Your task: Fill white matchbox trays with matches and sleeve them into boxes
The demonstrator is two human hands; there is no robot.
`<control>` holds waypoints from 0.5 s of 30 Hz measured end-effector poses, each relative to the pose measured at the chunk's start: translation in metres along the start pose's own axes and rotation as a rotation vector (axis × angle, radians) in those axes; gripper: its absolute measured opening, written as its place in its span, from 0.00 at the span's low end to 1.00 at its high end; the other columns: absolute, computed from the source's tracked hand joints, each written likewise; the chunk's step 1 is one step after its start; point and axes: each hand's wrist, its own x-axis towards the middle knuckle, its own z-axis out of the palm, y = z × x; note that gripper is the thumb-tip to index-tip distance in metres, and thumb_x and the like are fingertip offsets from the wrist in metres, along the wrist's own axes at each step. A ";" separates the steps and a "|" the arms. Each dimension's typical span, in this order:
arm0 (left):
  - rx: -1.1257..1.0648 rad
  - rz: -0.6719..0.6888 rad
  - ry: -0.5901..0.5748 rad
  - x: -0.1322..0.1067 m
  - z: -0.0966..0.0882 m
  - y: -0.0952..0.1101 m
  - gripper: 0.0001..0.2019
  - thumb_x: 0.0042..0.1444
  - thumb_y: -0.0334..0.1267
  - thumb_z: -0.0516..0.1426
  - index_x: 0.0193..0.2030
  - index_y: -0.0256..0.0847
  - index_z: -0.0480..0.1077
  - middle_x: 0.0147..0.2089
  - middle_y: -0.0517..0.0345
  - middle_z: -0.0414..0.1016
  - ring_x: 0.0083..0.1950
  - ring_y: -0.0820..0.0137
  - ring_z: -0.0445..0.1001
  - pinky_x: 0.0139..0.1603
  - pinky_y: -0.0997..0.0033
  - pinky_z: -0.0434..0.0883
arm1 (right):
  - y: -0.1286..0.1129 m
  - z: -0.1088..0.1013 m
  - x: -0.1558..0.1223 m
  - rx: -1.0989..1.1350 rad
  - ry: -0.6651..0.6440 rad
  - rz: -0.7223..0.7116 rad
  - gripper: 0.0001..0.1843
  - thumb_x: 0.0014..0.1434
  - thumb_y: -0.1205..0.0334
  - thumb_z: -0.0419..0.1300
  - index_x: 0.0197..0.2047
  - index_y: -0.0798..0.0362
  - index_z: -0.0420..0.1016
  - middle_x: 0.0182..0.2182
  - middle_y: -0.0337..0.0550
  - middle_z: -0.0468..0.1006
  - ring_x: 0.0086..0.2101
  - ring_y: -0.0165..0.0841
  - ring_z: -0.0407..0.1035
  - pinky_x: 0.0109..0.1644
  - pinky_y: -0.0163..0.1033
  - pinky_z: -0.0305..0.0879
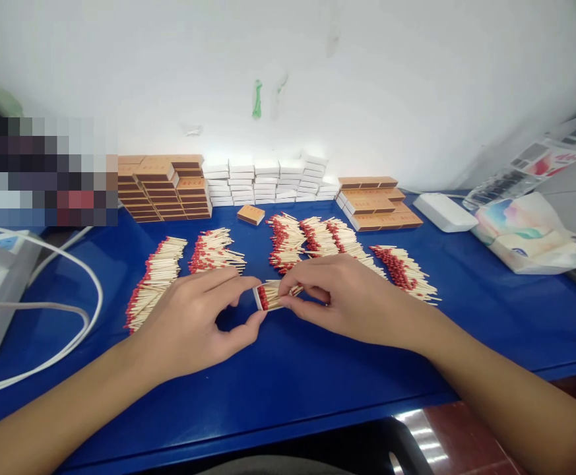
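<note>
frame centre: left grip (203,313) pinches tray (258,299), right grip (337,293) pinches matches (270,296); packing apparently underway, neat alignment required next.

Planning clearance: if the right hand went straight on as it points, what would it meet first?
Probably the matches in the small tray at its fingers; the left hand comes after, though depth is unclear.

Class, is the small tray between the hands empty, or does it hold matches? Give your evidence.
The tray holds matches: red heads show inside its left end, pale sticks beside them. The right hand partly hides the rest.
</note>
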 end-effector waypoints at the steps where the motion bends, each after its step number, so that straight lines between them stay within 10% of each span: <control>1: -0.001 0.000 0.002 0.000 0.000 0.000 0.11 0.66 0.38 0.64 0.53 0.41 0.79 0.34 0.62 0.75 0.33 0.73 0.75 0.33 0.72 0.71 | 0.003 -0.003 -0.001 -0.010 0.020 0.009 0.06 0.69 0.68 0.64 0.42 0.52 0.84 0.23 0.31 0.69 0.24 0.27 0.60 0.34 0.35 0.55; 15: 0.040 0.012 0.038 0.001 -0.007 -0.002 0.11 0.66 0.37 0.64 0.52 0.39 0.79 0.36 0.60 0.79 0.33 0.73 0.77 0.34 0.71 0.72 | 0.036 -0.022 -0.002 -0.193 -0.267 0.200 0.06 0.69 0.63 0.64 0.41 0.49 0.85 0.31 0.38 0.84 0.29 0.31 0.73 0.35 0.37 0.58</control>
